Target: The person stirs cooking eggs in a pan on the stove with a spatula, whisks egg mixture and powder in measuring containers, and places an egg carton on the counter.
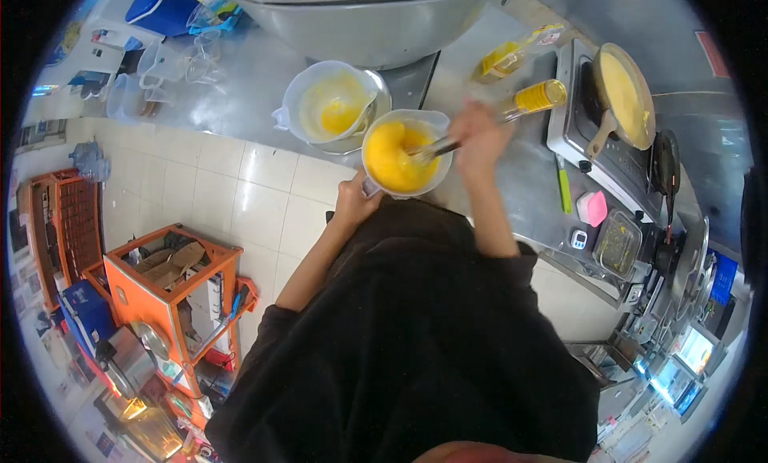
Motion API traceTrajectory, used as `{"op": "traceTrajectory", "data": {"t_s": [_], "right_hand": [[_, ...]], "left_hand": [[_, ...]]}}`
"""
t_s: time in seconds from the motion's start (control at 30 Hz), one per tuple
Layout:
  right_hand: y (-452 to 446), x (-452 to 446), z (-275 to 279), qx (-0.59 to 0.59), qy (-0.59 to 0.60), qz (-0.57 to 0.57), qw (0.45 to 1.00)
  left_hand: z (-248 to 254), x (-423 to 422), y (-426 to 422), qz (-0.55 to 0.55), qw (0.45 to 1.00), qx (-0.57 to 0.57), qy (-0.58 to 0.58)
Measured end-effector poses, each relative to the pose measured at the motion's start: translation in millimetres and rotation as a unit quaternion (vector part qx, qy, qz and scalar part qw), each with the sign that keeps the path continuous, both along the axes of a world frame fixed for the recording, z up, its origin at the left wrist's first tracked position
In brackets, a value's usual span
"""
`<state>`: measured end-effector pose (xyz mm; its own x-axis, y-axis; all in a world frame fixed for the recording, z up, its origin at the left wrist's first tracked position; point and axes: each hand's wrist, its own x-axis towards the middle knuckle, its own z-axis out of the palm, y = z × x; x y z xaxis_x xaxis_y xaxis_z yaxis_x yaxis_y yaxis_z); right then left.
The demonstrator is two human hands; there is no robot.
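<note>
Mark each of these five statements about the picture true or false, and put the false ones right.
1. The right hand holds a whisk. True.
2. The left hand hangs empty. False: it grips the handle of a white bowl.
3. The whisk's wires dip into a yellow mixture. True.
4. The frying pan is empty. False: it holds a yellow layer.
5. A green-handled tool lies beside the stove. True.

"What lies on our metal counter [524, 167]?"

"We see a stove [566, 131], a green tool [565, 192], a pink-and-white item [593, 208], a small timer [579, 239], a clear container [618, 243]; towards our left, clear jugs [162, 64]."
</note>
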<state>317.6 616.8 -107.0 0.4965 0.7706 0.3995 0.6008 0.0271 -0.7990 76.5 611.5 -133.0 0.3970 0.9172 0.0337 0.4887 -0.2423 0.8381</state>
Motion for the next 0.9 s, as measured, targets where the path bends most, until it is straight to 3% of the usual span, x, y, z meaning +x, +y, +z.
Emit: {"op": "traceTrajectory", "data": {"t_s": [0.03,0.1,0.13,0.2,0.23,0.27,0.3,0.33,0.4,0.43,0.5,0.6,0.67,0.7,0.8,0.87,0.9], "right_hand": [[5,5,41,0.122,0.322,0.094,0.934],[6,-22,57,0.220,0.607,0.177,0.743],[6,-61,46,0.223,0.411,0.026,0.884],[13,-78,49,0.211,0.178,-0.122,0.953],[15,-64,56,0.130,0.337,-0.056,0.931],[16,-52,67,0.042,0.484,0.008,0.874],[16,-43,80,0.034,0.486,0.004,0.873],[20,-33,97,0.115,0.520,0.061,0.844],[15,-46,83,0.202,0.542,0.118,0.807],[8,-73,38,0.157,0.459,0.032,0.874],[15,-82,49,0.116,0.364,-0.055,0.923],[6,-59,82,0.069,0.458,-0.005,0.886],[2,-57,76,0.234,0.466,0.006,0.853],[3,-67,72,0.238,0.463,0.011,0.854],[1,-81,76,0.102,0.449,-0.051,0.886],[-4,-45,120,0.169,0.533,0.041,0.828],[-5,-55,85,0.164,0.536,0.047,0.827]], "left_hand": [[1,-7,-1,0.001,1.000,-0.014,-0.027],[-1,-18,-4,0.013,0.998,-0.030,-0.053],[-4,-17,-2,0.021,0.998,-0.027,-0.044],[-7,-18,3,0.031,0.999,-0.022,-0.039],[-9,-19,3,0.015,0.999,-0.013,-0.025],[-10,-22,2,-0.003,1.000,-0.007,-0.008],[-8,-23,-1,-0.003,1.000,-0.016,-0.006],[-2,-22,2,-0.004,1.000,-0.023,-0.012],[1,-22,3,-0.010,0.999,-0.024,-0.025],[-3,-22,5,0.003,0.999,-0.023,-0.032],[-10,-18,14,0.017,0.999,-0.017,-0.044],[-16,-25,6,-0.014,0.999,-0.030,-0.009],[-13,-22,9,-0.009,1.000,-0.012,-0.008],[-12,-20,11,-0.007,1.000,-0.007,-0.013],[-13,-17,15,0.014,0.999,0.008,-0.039],[-2,-18,11,0.001,0.998,-0.056,-0.025],[-2,-19,8,0.010,0.998,-0.058,-0.024]]}}
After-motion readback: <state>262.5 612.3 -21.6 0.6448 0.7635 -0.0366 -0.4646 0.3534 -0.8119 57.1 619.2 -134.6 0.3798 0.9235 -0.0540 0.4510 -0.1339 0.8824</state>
